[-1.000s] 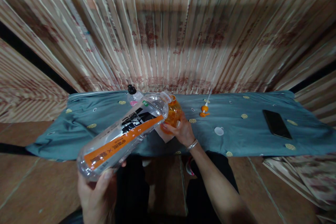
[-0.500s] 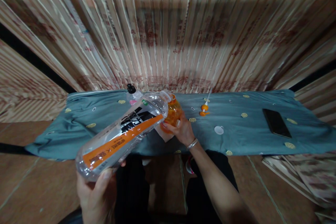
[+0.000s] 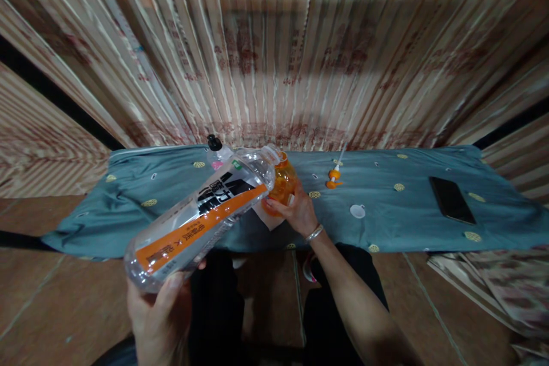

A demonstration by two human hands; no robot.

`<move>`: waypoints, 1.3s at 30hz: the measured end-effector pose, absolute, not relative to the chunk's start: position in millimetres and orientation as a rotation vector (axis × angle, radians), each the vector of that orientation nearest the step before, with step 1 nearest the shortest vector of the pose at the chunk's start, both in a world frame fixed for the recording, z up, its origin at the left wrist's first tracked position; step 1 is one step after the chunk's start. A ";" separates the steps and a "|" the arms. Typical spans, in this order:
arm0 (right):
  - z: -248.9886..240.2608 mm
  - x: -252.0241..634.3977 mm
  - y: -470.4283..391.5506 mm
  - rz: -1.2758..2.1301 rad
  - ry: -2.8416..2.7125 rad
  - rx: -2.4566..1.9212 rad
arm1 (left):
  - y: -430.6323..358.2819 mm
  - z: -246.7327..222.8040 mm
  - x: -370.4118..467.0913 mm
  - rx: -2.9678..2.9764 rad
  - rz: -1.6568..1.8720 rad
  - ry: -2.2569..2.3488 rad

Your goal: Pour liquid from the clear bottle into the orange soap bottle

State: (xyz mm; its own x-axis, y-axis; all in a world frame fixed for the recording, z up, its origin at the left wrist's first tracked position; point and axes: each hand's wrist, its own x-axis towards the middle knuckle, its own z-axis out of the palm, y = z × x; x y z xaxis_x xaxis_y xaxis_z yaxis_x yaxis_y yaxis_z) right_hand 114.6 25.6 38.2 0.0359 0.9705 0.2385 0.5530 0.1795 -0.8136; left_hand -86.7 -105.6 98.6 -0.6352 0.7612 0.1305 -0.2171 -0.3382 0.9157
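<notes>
A large clear bottle (image 3: 201,217) with a silver and orange label lies tilted in my left hand (image 3: 160,309), which grips it near its base. Its open mouth is up against the open neck of an orange translucent bottle (image 3: 283,183). Around that orange bottle my right hand (image 3: 300,211) is wrapped, with a bracelet at the wrist. Under the orange bottle is a pale sheet (image 3: 269,221). On the cloth to the right lies an orange pump head (image 3: 333,178) with a clear tube. Whether liquid is flowing between the bottles cannot be made out.
The narrow table has a teal patterned cloth (image 3: 412,223). A black phone (image 3: 452,200) lies at the right, and a white round piece (image 3: 357,211) nearer the middle. Behind the clear bottle stands a black-topped bottle (image 3: 217,148). A striped curtain (image 3: 278,40) hangs behind.
</notes>
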 end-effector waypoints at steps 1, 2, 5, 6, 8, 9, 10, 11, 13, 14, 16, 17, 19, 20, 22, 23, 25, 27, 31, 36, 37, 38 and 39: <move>37.6 114.6 25.7 0.627 -1.624 -1.477 | -105.5 98.4 -86.9 0.742 2.015 1.257; 37.1 114.7 25.8 0.624 -1.625 -1.472 | -105.3 98.4 -87.1 0.741 2.015 1.251; 35.9 114.9 26.3 0.621 -1.630 -1.458 | -104.6 99.2 -87.3 0.755 2.013 1.245; 35.8 115.0 26.4 0.619 -1.628 -1.463 | -104.5 99.7 -87.3 0.762 2.014 1.245; 35.9 115.0 26.3 0.621 -1.621 -1.475 | -104.6 100.5 -87.3 0.766 2.014 1.251; 36.0 114.9 26.2 0.626 -1.620 -1.477 | -104.8 100.7 -87.4 0.762 2.013 1.257; 36.2 114.9 26.0 0.631 -1.619 -1.475 | -105.1 100.8 -87.6 0.758 2.011 1.265; 36.4 114.8 25.9 0.635 -1.619 -1.471 | -105.5 100.7 -87.8 0.752 2.011 1.274; 36.8 114.6 25.6 0.633 -1.617 -1.465 | -106.5 100.1 -88.2 0.744 2.009 1.277; 37.0 114.5 25.5 0.627 -1.615 -1.468 | -107.0 99.8 -88.2 0.744 2.011 1.273; 37.6 114.4 25.5 0.621 -1.619 -1.478 | -108.0 99.1 -88.1 0.749 2.015 1.259; 38.0 114.4 25.5 0.622 -1.624 -1.482 | -108.3 98.8 -87.8 0.751 2.016 1.254; 38.7 114.3 25.5 0.626 -1.632 -1.489 | -108.8 98.6 -87.2 0.756 2.016 1.248; 38.8 114.3 25.6 0.626 -1.635 -1.492 | -108.9 98.6 -86.9 0.754 2.017 1.245; 38.4 114.4 25.8 0.618 -1.638 -1.498 | -109.3 99.2 -86.3 0.741 2.018 1.241; 37.9 114.4 25.9 0.613 -1.637 -1.498 | -109.4 99.7 -86.0 0.732 2.016 1.241; 36.4 114.5 26.2 0.602 -1.633 -1.486 | -109.8 100.4 -85.5 0.729 2.009 1.244; 35.1 114.7 26.3 0.598 -1.631 -1.458 | -110.2 100.4 -85.0 0.751 2.009 1.233; 34.1 115.0 26.2 0.607 -1.631 -1.452 | -111.6 98.2 -85.1 0.796 2.029 1.201; 33.0 115.2 26.4 0.609 -1.626 -1.438 | -114.1 96.9 -88.0 0.860 2.035 1.190; 32.7 115.3 26.6 0.600 -1.626 -1.432 | -114.2 97.0 -88.5 0.869 2.036 1.187; 32.4 115.4 26.7 0.592 -1.627 -1.428 | -114.2 97.2 -88.9 0.874 2.034 1.185; 32.3 115.6 26.9 0.586 -1.628 -1.424 | -114.0 97.5 -89.1 0.875 2.031 1.182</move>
